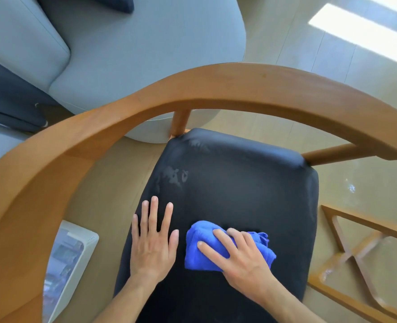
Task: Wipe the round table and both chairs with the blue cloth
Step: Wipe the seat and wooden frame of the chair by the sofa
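- from here i see the chair (216, 94) from above; its near seat edge and my forearms run off the bottom of the picture, and the curved wooden back rail is cut at the left and right edges; the round table i can't make out for certain
- a wooden frame (360, 252) with crossed bars, right of the seat, is cut by the right edge; i can't tell what it belongs to
- a white box (71, 264) left of the seat lies partly behind the rail; its contents are too blurred to read
- the black seat (239, 187) has pale smears toward its far left corner; most of the far half is bare; tan floor shows between seat and rail on both sides
- a grey sofa (134, 54) lies beyond the rail
- left hand (154, 243) lies flat on the near left of the seat, fingers straight and spread, gripping nothing
- right hand (237, 255) presses the bunched blue cloth (199, 252) onto the seat's near middle, fingers curled over it, just right of the left hand
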